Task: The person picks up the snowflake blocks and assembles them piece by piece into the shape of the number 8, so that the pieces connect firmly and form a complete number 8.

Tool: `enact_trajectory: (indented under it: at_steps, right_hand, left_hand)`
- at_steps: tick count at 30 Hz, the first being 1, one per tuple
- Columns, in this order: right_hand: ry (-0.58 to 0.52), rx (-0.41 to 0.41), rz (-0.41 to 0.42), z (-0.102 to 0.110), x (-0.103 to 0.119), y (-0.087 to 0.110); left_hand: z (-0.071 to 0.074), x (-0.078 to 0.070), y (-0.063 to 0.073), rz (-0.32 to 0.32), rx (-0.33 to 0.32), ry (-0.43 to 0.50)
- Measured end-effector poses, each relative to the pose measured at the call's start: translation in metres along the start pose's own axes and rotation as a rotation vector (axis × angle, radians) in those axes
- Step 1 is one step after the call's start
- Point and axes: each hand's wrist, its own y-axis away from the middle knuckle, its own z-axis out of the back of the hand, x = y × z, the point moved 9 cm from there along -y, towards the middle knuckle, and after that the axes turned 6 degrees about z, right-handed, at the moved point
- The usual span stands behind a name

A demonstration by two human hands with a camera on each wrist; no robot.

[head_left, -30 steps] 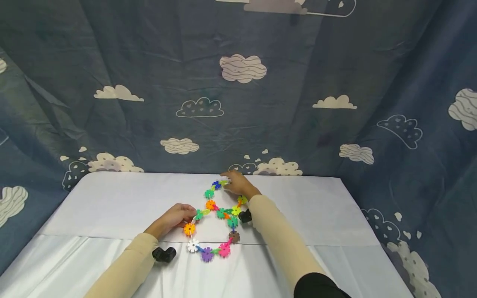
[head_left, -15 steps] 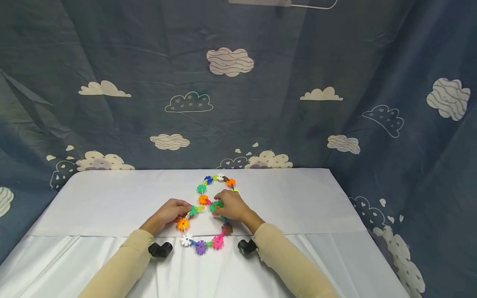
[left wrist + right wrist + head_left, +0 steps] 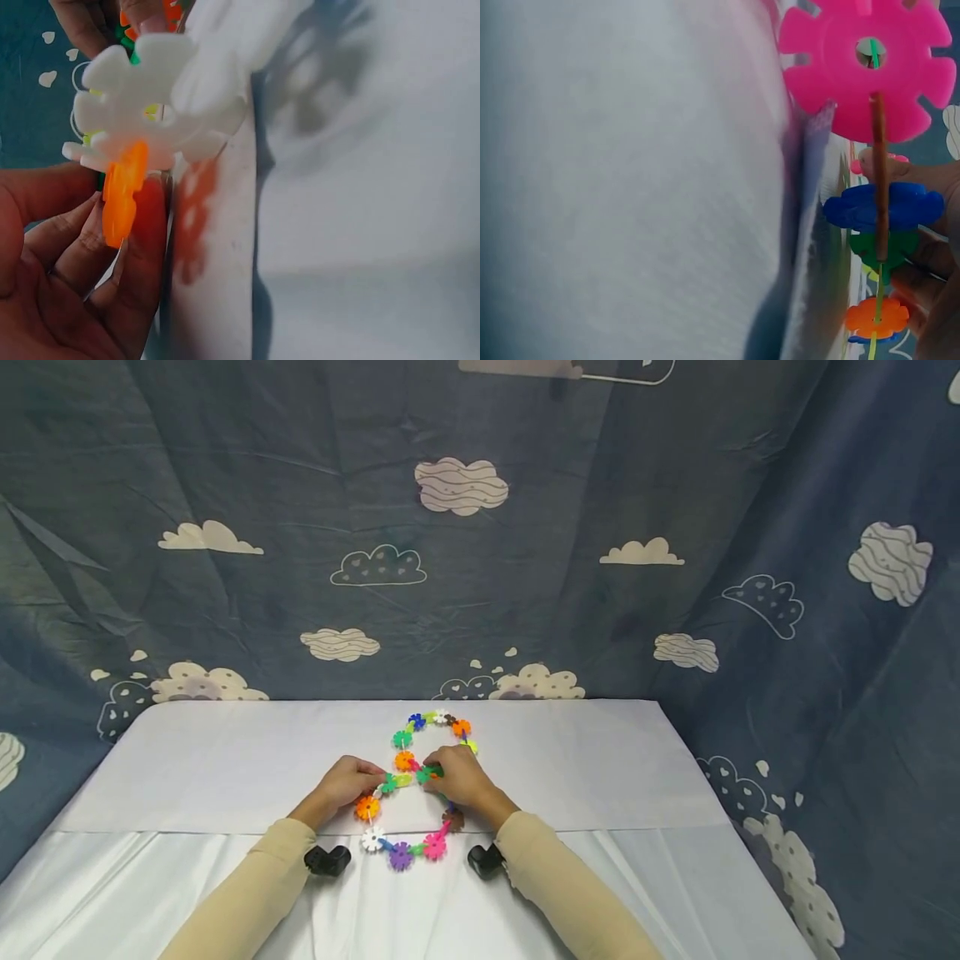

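A chain of colourful notched plastic discs forms two loops on the white table in the head view. My left hand (image 3: 345, 783) pinches a green disc (image 3: 387, 783) at the upper left of the lower loop, beside a yellow-green disc (image 3: 403, 780). With thumb and fingers my right hand (image 3: 459, 777) holds another green disc (image 3: 425, 775) where the loops meet. Whether these neighbouring ends are joined I cannot tell. An orange disc (image 3: 124, 199) and a white disc (image 3: 127, 97) show near the left fingers. The right wrist view has a pink disc (image 3: 870, 75) and a blue disc (image 3: 885, 206).
White cloth covers the table (image 3: 225, 768), with a fold across its middle. A dark curtain (image 3: 525, 610) printed with clouds hangs behind. Black wrist-worn devices, the left one (image 3: 327, 861) and the right one (image 3: 485, 861), sit below the hands.
My right hand has come down from the top of the upper loop to the middle and taken hold of a green disc. The left hand keeps its hold. The head view has shifted slightly.
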Motion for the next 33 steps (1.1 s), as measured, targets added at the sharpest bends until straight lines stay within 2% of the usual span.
enact_trajectory:
  at_steps: [7,12,19,28,33]
  right_hand:
    - [-0.072,0.004,-0.009,-0.003,-0.002,-0.001]
    - [-0.080,0.003,0.013,-0.004,0.000,-0.002]
    - [-0.087,0.015,0.053,-0.004,0.001,-0.003]
    - [-0.097,0.090,0.100,-0.006,0.002,-0.007]
    - [-0.098,0.139,0.096,-0.007,0.000,-0.011]
  left_hand:
    - [0.000,0.001,0.000,0.034,-0.049,-0.002]
    - [-0.001,-0.003,0.003,0.050,-0.035,-0.004]
    - [-0.003,0.004,0.000,0.075,-0.045,0.017]
    - [-0.013,0.010,0.006,0.123,-0.009,0.088]
    - [-0.015,0.007,0.010,0.120,-0.033,0.111]
